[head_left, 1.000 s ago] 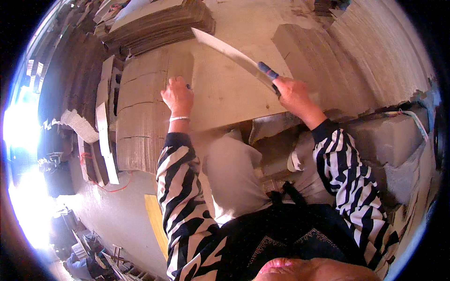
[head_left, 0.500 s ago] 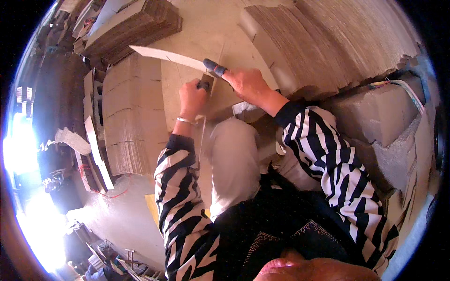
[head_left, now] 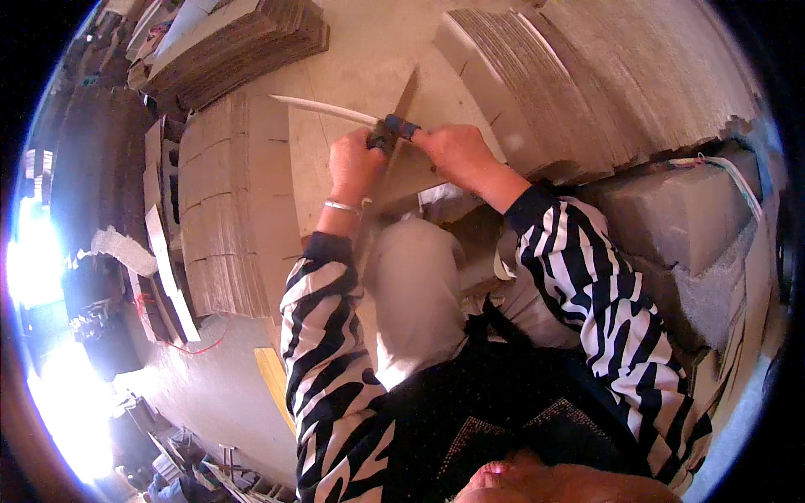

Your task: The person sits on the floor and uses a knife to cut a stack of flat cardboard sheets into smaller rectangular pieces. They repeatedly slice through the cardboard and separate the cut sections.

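- Black and white stripes cover both sleeves (head_left: 327, 314) of the person, and the dark top (head_left: 503, 394) between them carries two peaks of small shiny dots.
- Pale trousers (head_left: 415, 277) show behind the top, with the knee close to the edge of the work board.
- Left hand (head_left: 354, 166), with a light bracelet (head_left: 342, 206) on its wrist, is narrow: its fingers are curled and it pinches the brown strip (head_left: 407, 90).
- Right hand (head_left: 459, 153) reaches in from the other side, also narrow, holding the pale strip (head_left: 323, 106) at its near end; the two hands almost meet.
- Dark wrapping (head_left: 402, 127) covers a finger of the right hand.
- The pale strip looks like thin cardboard, seen nearly on its edge; it bends softly and becomes narrow toward its left tip.
- The brown strip is straighter and darker, and it stands out beyond the hands; the two strips cross at the fingers, above the board. Whether they are joined I cannot tell.
- Light wooden board (head_left: 356, 50) lies below them.
- Cardboard stack (head_left: 222, 210) with short dark cuts stands at left, and a taller brown pile (head_left: 570, 92) at right.
- Farther away, another bundle (head_left: 235, 50) lies at the upper left.
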The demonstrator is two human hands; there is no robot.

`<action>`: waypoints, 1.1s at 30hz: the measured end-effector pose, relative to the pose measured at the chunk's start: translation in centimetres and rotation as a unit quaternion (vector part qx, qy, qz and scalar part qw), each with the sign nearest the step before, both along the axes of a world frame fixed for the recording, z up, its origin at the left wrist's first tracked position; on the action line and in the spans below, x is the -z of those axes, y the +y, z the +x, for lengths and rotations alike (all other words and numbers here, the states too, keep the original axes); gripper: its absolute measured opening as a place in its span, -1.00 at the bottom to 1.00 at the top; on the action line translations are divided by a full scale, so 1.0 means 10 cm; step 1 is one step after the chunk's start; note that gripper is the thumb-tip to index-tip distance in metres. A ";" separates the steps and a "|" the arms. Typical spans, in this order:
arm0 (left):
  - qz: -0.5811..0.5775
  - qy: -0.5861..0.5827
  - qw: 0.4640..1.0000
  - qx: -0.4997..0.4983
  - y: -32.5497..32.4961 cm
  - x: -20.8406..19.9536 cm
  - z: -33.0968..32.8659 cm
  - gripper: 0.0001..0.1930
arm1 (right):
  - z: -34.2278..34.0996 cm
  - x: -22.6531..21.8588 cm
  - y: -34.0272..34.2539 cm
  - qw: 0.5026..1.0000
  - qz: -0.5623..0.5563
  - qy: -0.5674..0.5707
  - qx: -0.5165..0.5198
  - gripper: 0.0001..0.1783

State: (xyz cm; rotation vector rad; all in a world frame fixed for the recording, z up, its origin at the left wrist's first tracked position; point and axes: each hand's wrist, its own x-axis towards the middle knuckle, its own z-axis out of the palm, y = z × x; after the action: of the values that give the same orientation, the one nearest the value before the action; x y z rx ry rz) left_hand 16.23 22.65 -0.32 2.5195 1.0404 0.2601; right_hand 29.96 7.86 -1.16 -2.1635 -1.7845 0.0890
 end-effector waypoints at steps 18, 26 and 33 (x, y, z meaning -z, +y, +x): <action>0.362 0.144 0.893 -0.224 1.16 0.10 -1.22 -0.62 | 0.13 -0.08 0.09 0.999 0.009 -0.015 0.044 -0.52; 0.091 -0.015 0.988 -0.121 1.07 0.05 -0.98 -0.66 | 0.16 -0.04 0.04 0.998 0.061 -0.003 0.022 -0.50; 0.138 0.130 0.973 -0.132 1.01 0.42 -0.79 -0.49 | 0.16 -0.12 0.01 0.997 0.059 -0.001 0.041 -0.56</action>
State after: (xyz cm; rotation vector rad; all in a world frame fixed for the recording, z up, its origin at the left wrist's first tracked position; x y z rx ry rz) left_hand 8.37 32.80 -4.53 2.7085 1.5436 0.1592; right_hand 31.54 7.95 0.04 -2.1486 -1.6568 -0.0374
